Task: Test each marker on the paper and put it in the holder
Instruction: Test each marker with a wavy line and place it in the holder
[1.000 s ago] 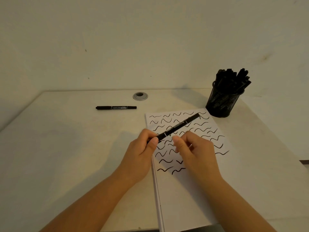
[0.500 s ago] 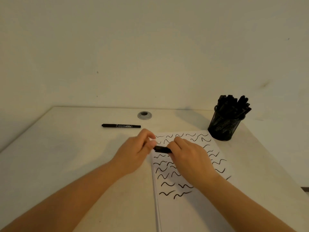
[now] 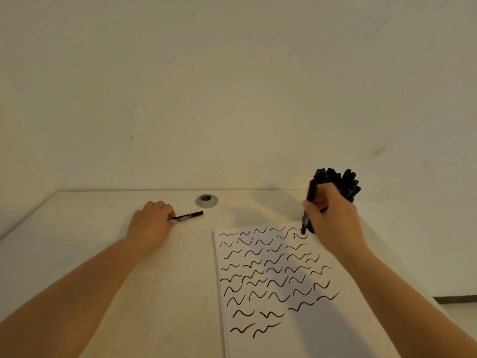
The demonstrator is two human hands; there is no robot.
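My right hand point(image 3: 334, 218) grips a black marker point(image 3: 309, 202) almost upright, right in front of the black mesh holder point(image 3: 311, 228), which the hand mostly hides. Several black markers point(image 3: 340, 180) stick up out of the holder. The held marker's lower end hangs just over the top right corner of the white paper point(image 3: 273, 342), which is covered in black squiggles. My left hand point(image 3: 152, 224) lies on the table at the left, its fingers pinching the left end of a second black marker point(image 3: 189, 216) that lies flat.
A round grey cable grommet point(image 3: 206, 200) sits in the pale table point(image 3: 77, 241) near the back wall, just right of the lying marker. The table's right edge runs close behind the holder.
Both hands held one marker over the paper before. My right hand has since carried it up and right to the holder, while my left hand moved left onto the lying marker. The camera tilted up.
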